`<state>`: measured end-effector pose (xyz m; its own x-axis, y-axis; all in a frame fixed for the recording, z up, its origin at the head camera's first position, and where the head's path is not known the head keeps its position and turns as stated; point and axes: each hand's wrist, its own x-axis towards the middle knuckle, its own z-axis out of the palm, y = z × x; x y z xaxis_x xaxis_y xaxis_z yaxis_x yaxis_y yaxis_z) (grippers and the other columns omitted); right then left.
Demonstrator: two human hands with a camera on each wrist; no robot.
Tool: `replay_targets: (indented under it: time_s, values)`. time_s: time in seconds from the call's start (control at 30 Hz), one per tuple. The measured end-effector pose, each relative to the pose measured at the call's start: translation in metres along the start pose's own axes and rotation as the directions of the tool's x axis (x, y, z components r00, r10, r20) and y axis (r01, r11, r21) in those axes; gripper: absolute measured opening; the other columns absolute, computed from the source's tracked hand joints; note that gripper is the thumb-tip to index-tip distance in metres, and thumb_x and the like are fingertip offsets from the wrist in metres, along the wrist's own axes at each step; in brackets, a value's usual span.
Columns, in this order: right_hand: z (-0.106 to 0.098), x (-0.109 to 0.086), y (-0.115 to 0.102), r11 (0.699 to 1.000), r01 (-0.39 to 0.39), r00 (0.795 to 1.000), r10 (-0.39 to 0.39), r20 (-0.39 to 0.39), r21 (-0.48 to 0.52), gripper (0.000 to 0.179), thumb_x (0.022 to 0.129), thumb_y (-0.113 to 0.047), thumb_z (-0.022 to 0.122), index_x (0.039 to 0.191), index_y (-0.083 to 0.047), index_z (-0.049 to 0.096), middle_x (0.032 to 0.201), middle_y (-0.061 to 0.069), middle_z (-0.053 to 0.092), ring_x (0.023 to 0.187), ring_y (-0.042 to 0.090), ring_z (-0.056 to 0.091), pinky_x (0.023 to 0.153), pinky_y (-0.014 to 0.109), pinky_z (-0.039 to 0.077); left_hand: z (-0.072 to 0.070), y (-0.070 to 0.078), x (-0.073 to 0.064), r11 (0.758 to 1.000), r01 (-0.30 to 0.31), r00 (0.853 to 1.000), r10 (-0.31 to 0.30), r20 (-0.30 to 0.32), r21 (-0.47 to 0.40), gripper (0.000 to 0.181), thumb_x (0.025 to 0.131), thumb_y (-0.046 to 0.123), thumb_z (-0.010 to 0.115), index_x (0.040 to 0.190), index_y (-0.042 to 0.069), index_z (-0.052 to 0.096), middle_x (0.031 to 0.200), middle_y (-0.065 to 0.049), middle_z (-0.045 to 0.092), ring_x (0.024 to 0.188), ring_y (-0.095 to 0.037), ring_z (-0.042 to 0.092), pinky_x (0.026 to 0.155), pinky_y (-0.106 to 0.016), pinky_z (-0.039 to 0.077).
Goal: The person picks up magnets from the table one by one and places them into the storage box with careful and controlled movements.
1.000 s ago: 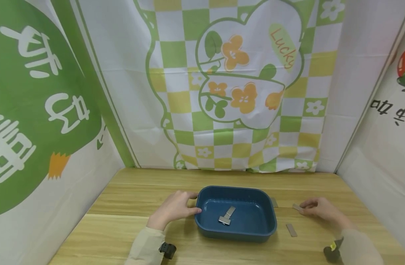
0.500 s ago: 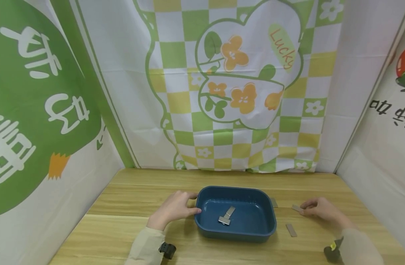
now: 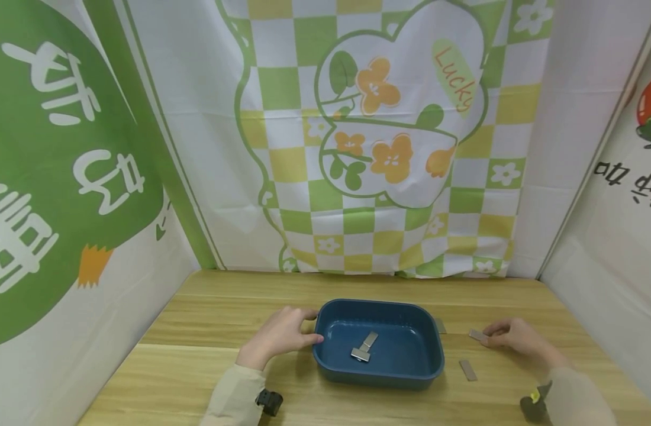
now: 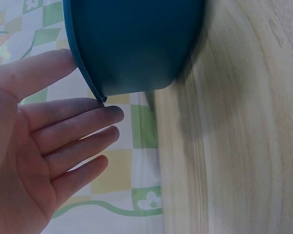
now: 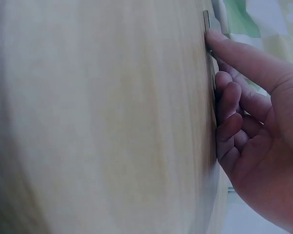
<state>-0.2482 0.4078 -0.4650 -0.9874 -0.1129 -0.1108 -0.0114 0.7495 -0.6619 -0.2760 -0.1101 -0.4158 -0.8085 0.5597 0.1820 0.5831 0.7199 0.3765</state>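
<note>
A dark blue rectangular container (image 3: 379, 381) stands on the table. My left hand (image 3: 280, 332) is at its left end, with thumb and index finger touching the rim. In the left wrist view the fingers (image 4: 83, 124) of that hand are fairly straight. Two small grey metal pieces (image 3: 365, 347) lie inside the container, one across the end of the other. To the right, my right hand (image 3: 517, 338) pinches a small flat grey metal piece (image 3: 477, 335) low at the tabletop. In the right wrist view this piece (image 5: 206, 22) shows edge-on at the thumb tip, and the other fingers are curled.
Another flat grey piece (image 3: 468, 370) lies on the wooden table (image 3: 197, 331), nearer the front. A further piece (image 3: 440, 325) sits beside the container's right end, partly hidden by it. Printed cloth (image 3: 389, 236) hangs at the table's back edge, with cloth on both sides.
The flat piece at my right fingertips has turned very slightly. Both hands and the container stay practically where they were.
</note>
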Motion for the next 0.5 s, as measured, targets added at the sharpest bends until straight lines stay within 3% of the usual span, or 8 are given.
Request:
replay_targets:
  time_s: [0.5]
  values:
    - [0.0017,0.0010,0.0020,1.000,-0.003,1.000,0.003,-0.005,0.029,0.037,0.082,-0.026,0.072,0.104,0.003,0.066,0.093,0.006,0.066,0.082,0.015,0.053,0.067,0.024,0.045,0.0003,-0.0009,-0.0004,1.000,-0.002,1.000,0.002,0.004,0.003,0.053,0.082,0.038,0.073,0.122,0.005,0.064,0.118,-0.011,0.067,0.109,-0.029,0.064,0.089,-0.045,0.052]
